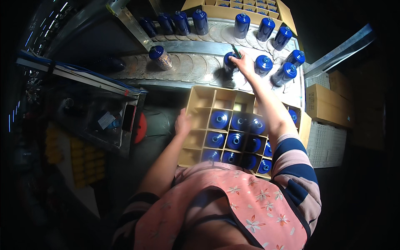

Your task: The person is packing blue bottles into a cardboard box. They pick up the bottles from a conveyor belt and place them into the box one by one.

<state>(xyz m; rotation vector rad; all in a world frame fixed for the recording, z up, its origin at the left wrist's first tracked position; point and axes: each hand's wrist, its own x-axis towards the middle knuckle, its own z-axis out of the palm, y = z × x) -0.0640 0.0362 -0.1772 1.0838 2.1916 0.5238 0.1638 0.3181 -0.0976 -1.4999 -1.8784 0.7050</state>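
Observation:
In front of me stands an open cardboard carton [196, 111] with a divider grid. Several blue bottles [219, 119] sit upright in its cells, while the left column and some far cells hold none. My left hand [182, 123] grips the carton's left wall. Beyond the far edge, my right hand [243, 64] is closed around the top of a blue bottle [229, 62] standing on the conveyor. A thin green pen-like tool [236, 51] sticks up from the same hand. My right forearm hides part of the carton's far right cells.
More blue bottles stand on the curved-plate conveyor [187, 66], including one with a patterned label [160, 58] at left. A second row lines the far track. Another divided carton [250, 12] lies behind. Metal posts [133, 25] flank the line; closed boxes [329, 104] are stacked at right.

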